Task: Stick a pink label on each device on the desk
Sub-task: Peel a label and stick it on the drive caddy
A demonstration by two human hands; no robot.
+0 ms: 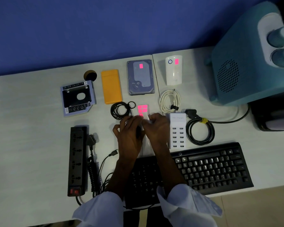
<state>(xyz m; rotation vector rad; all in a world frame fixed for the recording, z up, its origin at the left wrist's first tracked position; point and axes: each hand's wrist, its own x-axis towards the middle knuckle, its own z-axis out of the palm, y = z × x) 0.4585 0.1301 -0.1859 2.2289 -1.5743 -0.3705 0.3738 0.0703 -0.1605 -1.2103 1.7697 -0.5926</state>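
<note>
The label sheet [142, 109] is held by the curled left hand [129, 133] and right hand [156, 128] over the counter [31, 128], between a coiled cable [113, 112] and the charger [177, 122]. The keyboard [220, 167] is crossed by the forearms. The sheet's near end is hidden by fingers.

Dim here, with a bluish cast over everything. Soft shadows fall right and far off the black plastic power strip [77, 159], so the light's from near left. The white sheet of pink paper labels [142, 109] glows hot. Keys glint on the black plastic keyboard [211, 167]. Far right, the teal plastic box [246, 63] smears and bends.
</note>
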